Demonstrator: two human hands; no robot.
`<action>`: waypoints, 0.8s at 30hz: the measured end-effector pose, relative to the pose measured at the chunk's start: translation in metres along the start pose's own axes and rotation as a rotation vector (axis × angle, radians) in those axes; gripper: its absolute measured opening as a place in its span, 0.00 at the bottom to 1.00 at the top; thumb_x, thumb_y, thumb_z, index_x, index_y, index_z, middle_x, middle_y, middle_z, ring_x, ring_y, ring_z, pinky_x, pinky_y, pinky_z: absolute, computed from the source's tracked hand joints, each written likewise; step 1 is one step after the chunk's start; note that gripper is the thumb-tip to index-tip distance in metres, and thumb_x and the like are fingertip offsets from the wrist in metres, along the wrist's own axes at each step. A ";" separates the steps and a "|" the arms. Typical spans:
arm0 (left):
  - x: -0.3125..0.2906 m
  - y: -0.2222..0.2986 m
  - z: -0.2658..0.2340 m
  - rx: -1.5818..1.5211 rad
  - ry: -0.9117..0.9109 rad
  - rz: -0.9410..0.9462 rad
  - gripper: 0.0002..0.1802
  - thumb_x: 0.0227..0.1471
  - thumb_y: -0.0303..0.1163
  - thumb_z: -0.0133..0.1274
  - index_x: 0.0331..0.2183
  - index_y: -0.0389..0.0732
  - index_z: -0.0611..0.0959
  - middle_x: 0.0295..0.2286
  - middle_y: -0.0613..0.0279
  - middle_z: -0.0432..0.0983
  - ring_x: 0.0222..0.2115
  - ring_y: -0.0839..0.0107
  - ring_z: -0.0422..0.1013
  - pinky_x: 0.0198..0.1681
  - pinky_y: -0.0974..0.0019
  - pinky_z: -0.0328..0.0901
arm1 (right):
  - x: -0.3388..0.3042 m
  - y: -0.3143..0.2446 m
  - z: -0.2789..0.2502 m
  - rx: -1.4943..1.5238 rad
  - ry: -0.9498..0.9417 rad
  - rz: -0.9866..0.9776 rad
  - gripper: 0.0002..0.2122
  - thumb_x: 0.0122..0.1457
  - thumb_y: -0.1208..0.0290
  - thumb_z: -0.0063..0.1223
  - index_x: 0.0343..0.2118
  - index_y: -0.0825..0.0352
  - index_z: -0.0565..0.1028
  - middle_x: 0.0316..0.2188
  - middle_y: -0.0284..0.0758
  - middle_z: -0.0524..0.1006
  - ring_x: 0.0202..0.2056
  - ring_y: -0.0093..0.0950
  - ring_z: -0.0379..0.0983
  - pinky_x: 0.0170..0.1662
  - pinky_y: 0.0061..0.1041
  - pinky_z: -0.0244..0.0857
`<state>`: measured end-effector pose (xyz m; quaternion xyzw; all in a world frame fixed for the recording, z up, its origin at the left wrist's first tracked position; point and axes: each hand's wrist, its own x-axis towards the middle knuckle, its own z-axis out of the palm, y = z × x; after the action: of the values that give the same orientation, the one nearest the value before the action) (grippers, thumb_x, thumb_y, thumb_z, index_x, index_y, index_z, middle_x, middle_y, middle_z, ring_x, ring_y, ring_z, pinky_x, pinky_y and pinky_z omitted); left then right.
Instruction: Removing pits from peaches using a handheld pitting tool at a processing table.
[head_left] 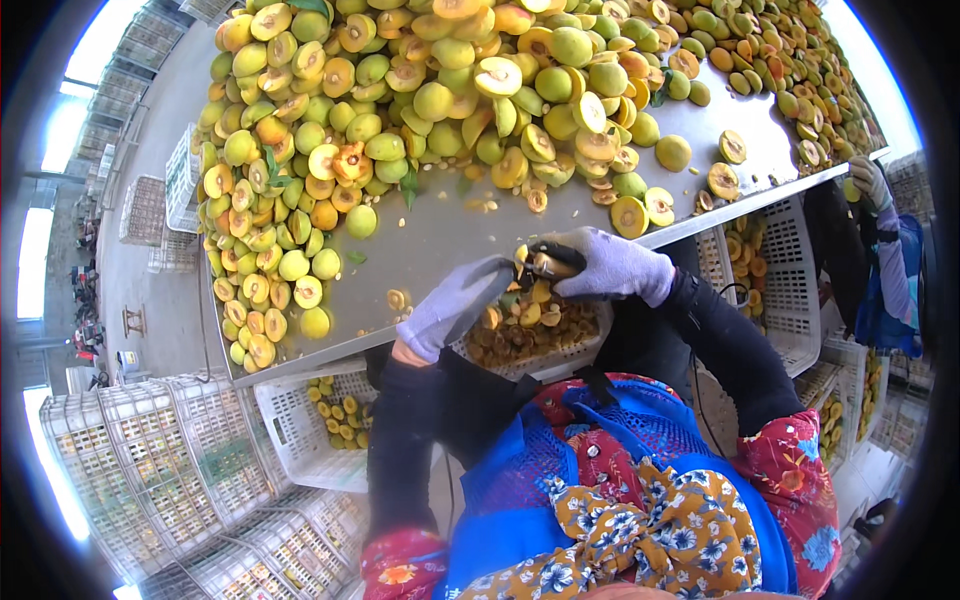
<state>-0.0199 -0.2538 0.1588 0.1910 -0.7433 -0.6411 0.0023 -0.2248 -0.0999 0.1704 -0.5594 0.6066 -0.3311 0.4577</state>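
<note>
Fruit (521, 258) sits between left hand (447, 303) and tool (549, 265) in right hand (610, 264)

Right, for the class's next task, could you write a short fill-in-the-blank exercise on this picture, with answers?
1. The heaped fruit lies on a tabletop of smooth grey ____.
2. The person's left hand and right hand both wear pale purple ____.
3. The mustard-coloured bow is printed with blue and white ____.
4. A co-worker's hand shows near the picture's ____ edge.

Missing words: metal; gloves; flowers; right.
</note>
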 end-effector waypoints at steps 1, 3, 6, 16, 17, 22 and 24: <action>-0.009 -0.002 -0.002 0.188 -0.047 0.046 0.16 0.61 0.33 0.47 0.46 0.34 0.78 0.42 0.55 0.76 0.45 0.69 0.71 0.51 0.67 0.64 | -0.007 -0.002 0.005 -0.036 -0.011 -0.004 0.25 0.49 0.66 0.56 0.52 0.67 0.70 0.35 0.47 0.77 0.37 0.39 0.76 0.44 0.35 0.67; -0.015 -0.007 -0.009 0.376 -0.094 0.089 0.16 0.61 0.35 0.47 0.45 0.34 0.79 0.40 0.57 0.77 0.44 0.71 0.71 0.50 0.68 0.64 | -0.019 -0.008 0.017 -0.247 0.017 -0.059 0.25 0.53 0.67 0.54 0.54 0.66 0.68 0.40 0.47 0.76 0.39 0.45 0.75 0.44 0.38 0.68; -0.012 -0.023 -0.018 0.635 0.162 0.193 0.16 0.60 0.35 0.49 0.44 0.35 0.79 0.36 0.59 0.79 0.39 0.70 0.74 0.44 0.66 0.67 | -0.033 -0.010 0.032 -0.415 0.082 0.022 0.24 0.58 0.64 0.52 0.58 0.64 0.65 0.38 0.49 0.75 0.38 0.47 0.74 0.41 0.41 0.69; 0.168 -0.051 0.000 0.185 0.528 -0.157 0.25 0.51 0.43 0.60 0.41 0.31 0.78 0.30 0.56 0.79 0.32 0.66 0.75 0.38 0.66 0.68 | -0.064 0.009 0.069 -0.385 0.142 0.023 0.18 0.57 0.67 0.54 0.45 0.72 0.67 0.34 0.52 0.75 0.38 0.50 0.74 0.38 0.41 0.69; 0.168 -0.045 -0.001 0.040 0.395 -0.191 0.29 0.47 0.37 0.65 0.46 0.30 0.74 0.34 0.57 0.78 0.36 0.67 0.74 0.42 0.67 0.68 | -0.068 0.012 0.069 -0.382 0.155 0.033 0.18 0.57 0.67 0.54 0.45 0.72 0.67 0.34 0.52 0.75 0.38 0.50 0.74 0.38 0.41 0.69; 0.147 -0.052 0.014 0.107 0.444 0.102 0.38 0.42 0.26 0.67 0.53 0.33 0.66 0.45 0.57 0.71 0.40 0.72 0.71 0.42 0.73 0.69 | -0.076 0.013 0.074 -0.241 0.250 0.027 0.17 0.56 0.71 0.55 0.46 0.71 0.67 0.36 0.52 0.74 0.39 0.51 0.73 0.40 0.41 0.69; 0.128 -0.023 0.021 -0.194 0.364 0.013 0.36 0.43 0.24 0.65 0.52 0.35 0.66 0.43 0.59 0.71 0.38 0.74 0.72 0.40 0.73 0.70 | -0.081 0.007 0.072 -0.210 0.330 0.004 0.17 0.56 0.73 0.55 0.47 0.71 0.67 0.36 0.52 0.74 0.39 0.51 0.73 0.40 0.41 0.69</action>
<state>-0.1373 -0.2734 0.1021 0.2978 -0.6666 -0.6646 0.1589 -0.1650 -0.0116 0.1527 -0.5410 0.7058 -0.3522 0.2916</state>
